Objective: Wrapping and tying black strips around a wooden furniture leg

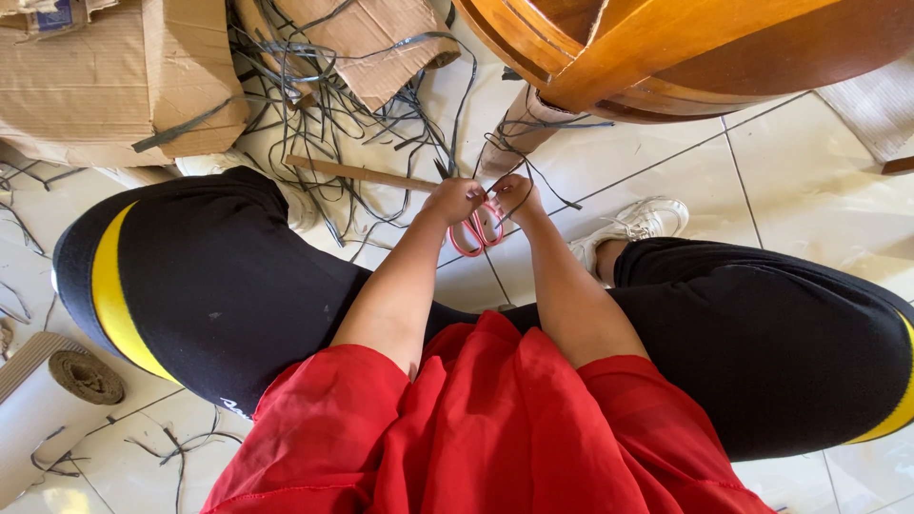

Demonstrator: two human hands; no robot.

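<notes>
Just below the wooden table (666, 57), left hand (455, 200) grips pink scissors (478, 228); right hand (517, 195) pinches a grey strap (543, 181). A slip could nick those fingers.

The floor (819, 171) below me is laid with glossy, pale cream tiles and thin dark grout lines. Strong daylight falls across it, giving bright patches and sharp shadows. A round wooden table (666, 48) of orange-brown timber overhangs the upper right; I use it as the landmark. Left of the table, flattened cardboard boxes (105, 86) lie stacked on the tiles. Between the boxes and the table, a tangle of thin grey strips (352, 124) spreads across the floor. Far lower left of the table lies a roll of corrugated cardboard (57, 390). Right of the table, a ribbed mat edge (881, 105) shows.
</notes>
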